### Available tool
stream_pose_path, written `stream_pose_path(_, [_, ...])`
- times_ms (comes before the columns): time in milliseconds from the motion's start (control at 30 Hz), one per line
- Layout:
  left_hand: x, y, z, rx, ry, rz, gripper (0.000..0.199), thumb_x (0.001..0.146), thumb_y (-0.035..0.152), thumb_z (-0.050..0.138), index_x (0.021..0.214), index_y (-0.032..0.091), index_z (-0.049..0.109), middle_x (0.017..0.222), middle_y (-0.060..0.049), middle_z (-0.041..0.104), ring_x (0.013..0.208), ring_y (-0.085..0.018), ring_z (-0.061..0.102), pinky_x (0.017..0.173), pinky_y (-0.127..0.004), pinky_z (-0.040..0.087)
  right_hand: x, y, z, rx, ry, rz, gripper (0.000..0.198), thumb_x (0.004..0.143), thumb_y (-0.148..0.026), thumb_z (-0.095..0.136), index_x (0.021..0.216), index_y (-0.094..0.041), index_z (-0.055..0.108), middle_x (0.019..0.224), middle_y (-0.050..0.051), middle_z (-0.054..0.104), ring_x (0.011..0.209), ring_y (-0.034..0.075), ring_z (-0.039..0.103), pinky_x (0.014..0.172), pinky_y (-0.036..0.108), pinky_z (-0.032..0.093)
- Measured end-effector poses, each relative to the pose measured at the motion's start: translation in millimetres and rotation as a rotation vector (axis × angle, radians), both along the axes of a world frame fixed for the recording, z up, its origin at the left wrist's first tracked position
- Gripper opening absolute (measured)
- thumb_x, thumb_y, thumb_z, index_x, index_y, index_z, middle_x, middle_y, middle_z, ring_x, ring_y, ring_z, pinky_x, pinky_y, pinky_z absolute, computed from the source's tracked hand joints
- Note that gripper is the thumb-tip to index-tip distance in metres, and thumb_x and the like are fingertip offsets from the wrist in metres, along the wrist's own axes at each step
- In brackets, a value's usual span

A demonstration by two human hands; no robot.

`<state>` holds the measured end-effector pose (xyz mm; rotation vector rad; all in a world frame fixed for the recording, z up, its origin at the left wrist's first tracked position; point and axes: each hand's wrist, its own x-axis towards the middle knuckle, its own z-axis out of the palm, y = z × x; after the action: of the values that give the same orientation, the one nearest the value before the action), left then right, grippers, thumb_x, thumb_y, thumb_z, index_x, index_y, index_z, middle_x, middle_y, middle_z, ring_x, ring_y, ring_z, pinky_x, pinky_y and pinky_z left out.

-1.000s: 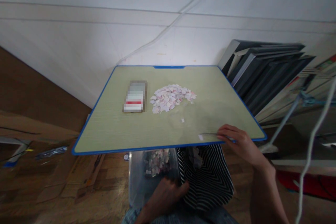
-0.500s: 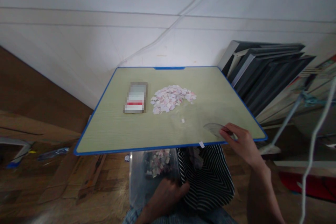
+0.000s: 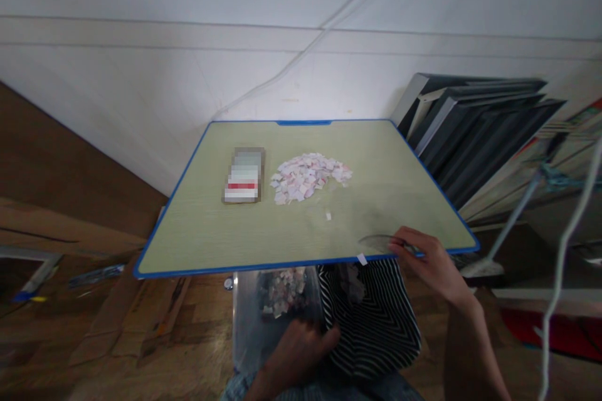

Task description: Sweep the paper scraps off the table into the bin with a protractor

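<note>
My right hand (image 3: pixel 421 258) is closed in a pinch on thin, curved metal tweezers (image 3: pixel 376 237), low over the board's front right edge. Below their tips, a small white paper piece (image 3: pixel 362 259) sticks out over the blue rim. Another paper scrap (image 3: pixel 328 216) lies further in on the pale green board (image 3: pixel 226 241). Behind it is a heap of small pinkish-white paper pieces (image 3: pixel 308 178). My left hand (image 3: pixel 301 348) rests low in shadow, between a clear plastic box (image 3: pixel 244 326) and black-and-white striped cloth (image 3: pixel 380 319). Its thumb points right; its fingers are mostly hidden.
A blurred-out phone-like rectangle (image 3: pixel 243 175) lies on the board, left of the heap. More paper bits (image 3: pixel 285 291) are in the box below. Dark flat panels (image 3: pixel 484 131) lean at the right, and a white cable (image 3: pixel 559 276) hangs there. Cardboard (image 3: pixel 126 319) lies on the floor at left.
My right hand has lowered slightly towards me and a little left, bringing the tweezers closer to the paper piece on the front edge. My left hand stays in place.
</note>
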<state>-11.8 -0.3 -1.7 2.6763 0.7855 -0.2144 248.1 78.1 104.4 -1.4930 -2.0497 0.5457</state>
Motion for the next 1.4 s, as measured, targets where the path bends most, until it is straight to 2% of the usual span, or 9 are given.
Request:
stream_pose_path(67, [0, 0, -0.8, 0.003, -0.011, 0.007, 0.04, 0.08, 0.016, 0.05, 0.117, 0.019, 0.035, 0.083, -0.006, 0.062, 0.07, -0.02, 0.06, 0.057, -0.028, 0.049, 2, -6, 3, -0.062, -0.017, 0.086, 0.021, 0.084, -0.027, 0.046, 0.067, -0.016, 0.054, 0.065, 0.002, 0.053, 0.061, 0.012, 0.05, 0.058, 0.023, 0.04])
stream_pose_path(133, [-1, -1, -1.7, 0.008, -0.012, 0.007, 0.042, 0.08, 0.016, 0.05, 0.118, 0.019, 0.034, 0.083, -0.006, 0.062, 0.069, -0.02, 0.06, 0.057, -0.027, 0.049, 2, -8, 4, -0.082, -0.02, 0.096, 0.022, 0.084, -0.027, 0.046, 0.067, -0.016, 0.054, 0.064, 0.002, 0.053, 0.061, 0.012, 0.05, 0.057, 0.023, 0.039])
stream_pose_path(300, [-1, -3, -2.9, 0.027, -0.014, 0.004, 0.04, 0.081, 0.016, 0.049, 0.118, 0.019, 0.035, 0.082, -0.005, 0.062, 0.069, -0.02, 0.06, 0.056, -0.026, 0.049, 2, 4, -4, 0.027, 0.007, -0.164, 0.024, 0.08, -0.03, 0.048, 0.06, -0.016, 0.052, 0.058, 0.002, 0.053, 0.056, 0.013, 0.05, 0.055, 0.024, 0.039])
stream_pose_path(433, [-1, -2, -4.4, 0.041, -0.023, 0.017, 0.041, 0.081, 0.017, 0.049, 0.119, 0.02, 0.034, 0.078, -0.004, 0.062, 0.066, -0.02, 0.06, 0.054, -0.026, 0.049, -4, 18, -6, -0.036, -0.009, -0.227, 0.025, 0.074, -0.033, 0.048, 0.058, -0.016, 0.055, 0.055, 0.003, 0.055, 0.053, 0.014, 0.049, 0.051, 0.025, 0.037])
stream_pose_path(800, [1, 0, 2.0, 0.017, -0.017, 0.009, 0.038, 0.082, 0.016, 0.049, 0.117, 0.018, 0.037, 0.08, -0.005, 0.062, 0.066, -0.02, 0.06, 0.054, -0.028, 0.05, -66, 36, -12, -0.087, 0.038, -0.101, 0.02, 0.072, -0.025, 0.048, 0.055, -0.016, 0.051, 0.054, 0.001, 0.053, 0.052, 0.012, 0.047, 0.05, 0.023, 0.033])
stream_pose_path(1067, [0, -2, -5.3, 0.031, -0.028, 0.003, 0.041, 0.082, 0.017, 0.049, 0.12, 0.018, 0.033, 0.077, -0.005, 0.062, 0.065, -0.021, 0.06, 0.054, -0.029, 0.05, -98, 45, -9, -0.092, 0.044, 0.007, 0.018, 0.073, -0.021, 0.05, 0.056, -0.016, 0.051, 0.054, -0.001, 0.052, 0.053, 0.01, 0.046, 0.052, 0.022, 0.033])
stream_pose_path(1200, [0, -1, -2.4, 0.023, -0.024, 0.005, 0.042, 0.082, 0.016, 0.048, 0.121, 0.018, 0.031, 0.078, -0.005, 0.061, 0.065, -0.02, 0.06, 0.053, -0.029, 0.049, -76, 47, -1, -0.068, 0.065, 0.005, 0.023, 0.075, -0.027, 0.047, 0.055, -0.016, 0.051, 0.055, -0.001, 0.051, 0.053, 0.01, 0.045, 0.051, 0.021, 0.033])
stream_pose_path(1300, [0, -1, 0.4, 0.005, -0.026, 0.008, 0.04, 0.083, 0.016, 0.048, 0.119, 0.019, 0.033, 0.078, -0.004, 0.061, 0.067, -0.02, 0.06, 0.055, -0.028, 0.049, -35, 44, 4, -0.034, 0.056, -0.116, 0.025, 0.075, -0.034, 0.047, 0.061, -0.016, 0.056, 0.055, 0.0, 0.053, 0.054, 0.011, 0.046, 0.051, 0.023, 0.035])
stream_pose_path(1400, [0, -1, 0.9, -0.002, -0.037, 0.011, 0.04, 0.083, 0.017, 0.048, 0.12, 0.018, 0.033, 0.079, -0.005, 0.062, 0.067, -0.02, 0.059, 0.055, -0.027, 0.049, 2, 36, 3, -0.032, -0.021, -0.21, 0.029, 0.072, -0.04, 0.049, 0.057, -0.016, 0.057, 0.052, 0.001, 0.054, 0.05, 0.012, 0.046, 0.049, 0.024, 0.035])
